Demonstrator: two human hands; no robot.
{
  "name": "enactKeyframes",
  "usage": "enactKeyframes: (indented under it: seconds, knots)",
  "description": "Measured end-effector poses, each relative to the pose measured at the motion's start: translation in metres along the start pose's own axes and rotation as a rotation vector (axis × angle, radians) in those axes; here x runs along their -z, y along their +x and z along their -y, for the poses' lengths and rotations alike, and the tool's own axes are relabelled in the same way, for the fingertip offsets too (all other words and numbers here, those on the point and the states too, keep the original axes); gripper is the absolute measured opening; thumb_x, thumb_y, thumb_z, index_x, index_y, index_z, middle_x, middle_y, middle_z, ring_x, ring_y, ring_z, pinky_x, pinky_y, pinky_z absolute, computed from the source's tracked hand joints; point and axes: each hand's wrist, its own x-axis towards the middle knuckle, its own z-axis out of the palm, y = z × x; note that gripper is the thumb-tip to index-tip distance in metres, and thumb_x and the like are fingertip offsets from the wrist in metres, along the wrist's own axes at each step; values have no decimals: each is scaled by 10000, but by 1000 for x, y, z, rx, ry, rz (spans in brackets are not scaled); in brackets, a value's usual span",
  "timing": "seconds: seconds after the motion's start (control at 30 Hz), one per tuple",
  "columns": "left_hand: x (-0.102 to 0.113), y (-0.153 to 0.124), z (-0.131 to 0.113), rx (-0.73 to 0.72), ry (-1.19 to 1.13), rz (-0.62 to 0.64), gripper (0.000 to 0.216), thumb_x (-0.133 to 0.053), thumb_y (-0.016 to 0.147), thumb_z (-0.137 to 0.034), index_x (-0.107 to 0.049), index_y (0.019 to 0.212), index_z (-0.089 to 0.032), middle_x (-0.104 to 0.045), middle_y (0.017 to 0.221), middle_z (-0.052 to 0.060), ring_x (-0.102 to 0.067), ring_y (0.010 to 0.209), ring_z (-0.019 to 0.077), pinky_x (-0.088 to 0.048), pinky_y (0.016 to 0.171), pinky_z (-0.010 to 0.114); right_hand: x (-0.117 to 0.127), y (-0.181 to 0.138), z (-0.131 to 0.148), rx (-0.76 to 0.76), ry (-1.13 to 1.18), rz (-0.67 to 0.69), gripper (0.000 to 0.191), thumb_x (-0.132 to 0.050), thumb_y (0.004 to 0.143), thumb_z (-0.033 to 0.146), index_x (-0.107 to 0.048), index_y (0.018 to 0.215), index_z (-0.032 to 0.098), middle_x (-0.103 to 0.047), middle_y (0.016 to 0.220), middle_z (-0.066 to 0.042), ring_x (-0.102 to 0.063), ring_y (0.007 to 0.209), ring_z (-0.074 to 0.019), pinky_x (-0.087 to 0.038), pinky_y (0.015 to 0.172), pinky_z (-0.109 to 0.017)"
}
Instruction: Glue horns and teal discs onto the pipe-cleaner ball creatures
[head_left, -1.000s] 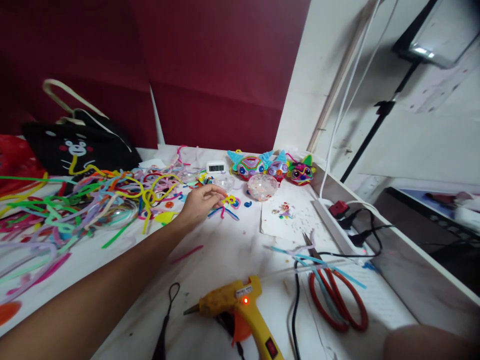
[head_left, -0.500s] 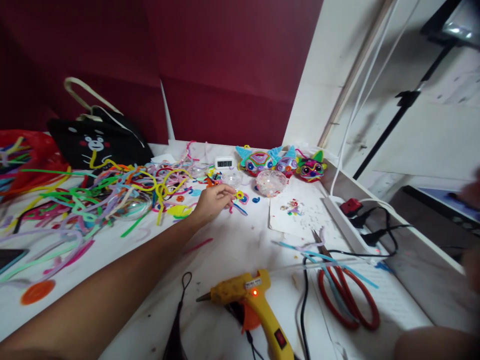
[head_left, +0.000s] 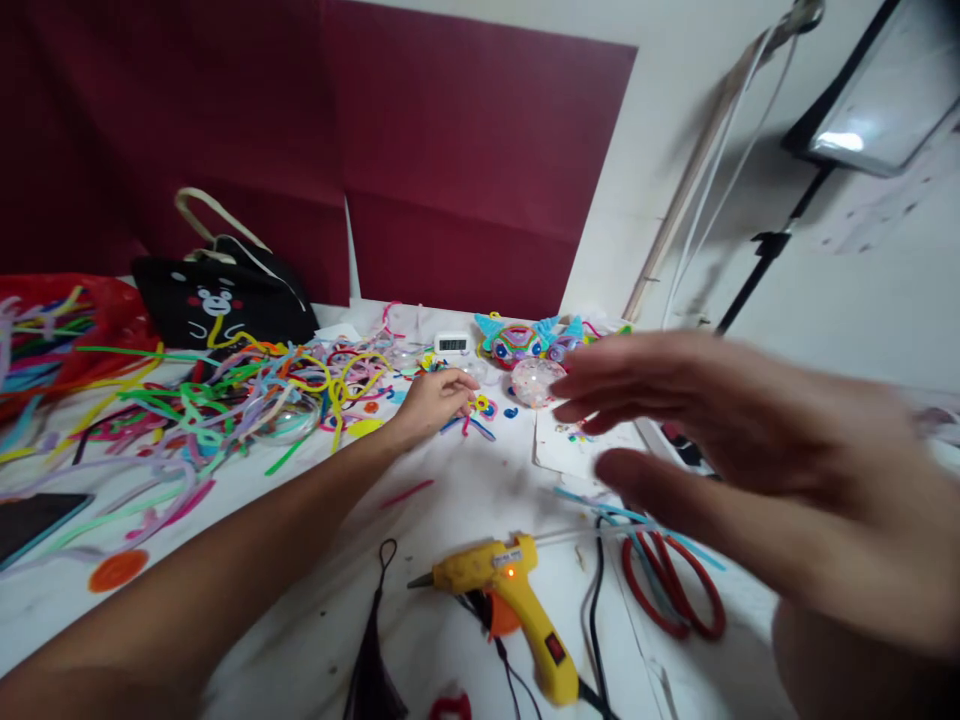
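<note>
My left hand [head_left: 433, 402] reaches far across the white table [head_left: 450, 500], fingers drawn together on a small yellow pipe-cleaner loop [head_left: 481, 403] among blue and pink bits. A clear glitter ball [head_left: 534, 380] lies just right of it. My right hand [head_left: 720, 440] hangs blurred in the foreground above the table's right side, fingers stretched out and holding nothing. It covers part of a white paper sheet [head_left: 574, 455]. Below it are red-handled scissors [head_left: 671, 595] and a yellow glue gun [head_left: 510, 600] with its red light on.
A big tangle of coloured pipe cleaners [head_left: 210, 400] covers the left half. Behind it stand a black bear-face bag [head_left: 217, 300] and a red plastic bag [head_left: 45, 320]. Colourful pipe-cleaner masks [head_left: 525, 340] and a small timer [head_left: 452, 344] line the back. A dark screen [head_left: 30, 520] lies at left.
My right hand has swung in from the lower right edge and now hangs open over the table's right side. The left hand stays at the small pieces; the view shifted a little.
</note>
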Motion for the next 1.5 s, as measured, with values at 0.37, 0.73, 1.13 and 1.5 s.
enactKeyframes:
  seconds: [0.37,0.73,1.13,1.5]
  knots:
    - [53,-64,12,-311,621,182,243,-503,835,-262,-710,916,-163,-732,931,64,-657,834,181,-480,764,281,-89,-39,-36,-20,-145,576,405,-701,816,222,-627,1208,148,-670,1146,-138,-628,1058,-266,-491,918,-401]
    - [81,-88,37,-322,742,150,285,-447,898,-264,-697,970,-148,-716,978,80,-655,896,189,-480,826,292,-124,-34,-44,-200,-212,583,460,-671,827,263,-600,1267,149,-689,1084,-120,-631,1014,-294,-461,904,-419]
    - [78,-84,46,-324,673,129,254,-470,886,-244,-705,926,-159,-731,912,63,-655,825,171,-482,741,266,-122,-15,-75,-200,-202,531,447,-635,871,304,-598,1283,135,-693,1118,-128,-638,1031,-270,-477,904,-364]
    - [45,38,29,-503,911,161,341,-389,921,-215,-674,1082,-123,-673,1108,133,-601,1065,234,-443,970,364,-98,-35,-27,-127,-117,366,279,-508,963,372,-661,1082,171,-678,994,-91,-607,958,-226,-458,869,-355]
